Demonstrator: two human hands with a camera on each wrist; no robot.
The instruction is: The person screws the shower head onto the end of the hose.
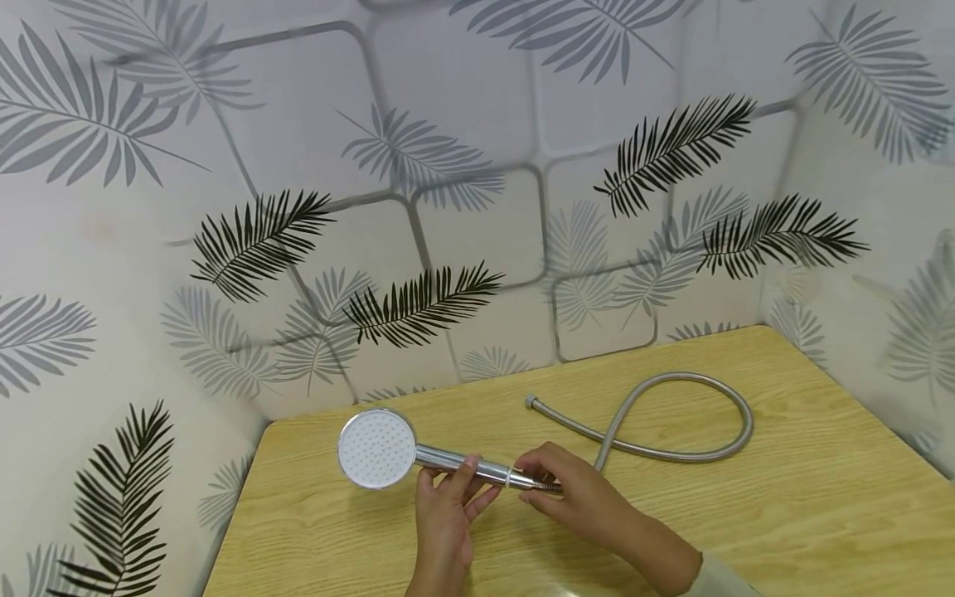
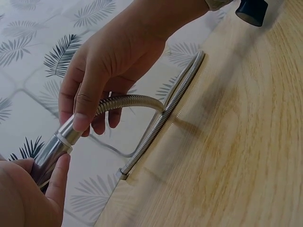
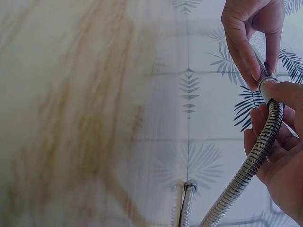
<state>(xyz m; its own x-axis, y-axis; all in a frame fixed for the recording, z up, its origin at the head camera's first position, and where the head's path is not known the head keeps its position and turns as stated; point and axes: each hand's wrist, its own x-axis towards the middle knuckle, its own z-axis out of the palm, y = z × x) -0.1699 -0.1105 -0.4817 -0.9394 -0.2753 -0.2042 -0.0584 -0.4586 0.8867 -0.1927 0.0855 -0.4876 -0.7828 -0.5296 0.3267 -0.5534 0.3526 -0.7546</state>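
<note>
A chrome shower head (image 1: 376,448) with a round white face is held above the table, its handle pointing right. My left hand (image 1: 446,518) grips that handle between thumb and fingers. At the handle's end my right hand (image 1: 578,493) pinches the metal end nut (image 2: 67,130) of a flexible shower hose (image 2: 130,100). A white ring (image 1: 509,477) shows at the joint between handle and nut. From the right hand the ribbed hose runs down to the table, where it lies in a loop.
The wooden table (image 1: 313,531) meets a leaf-patterned wall (image 1: 477,249) at its back edge. The hose's free end fitting (image 1: 530,401) lies near that edge. In the left wrist view a dark object (image 2: 252,12) shows at the top right.
</note>
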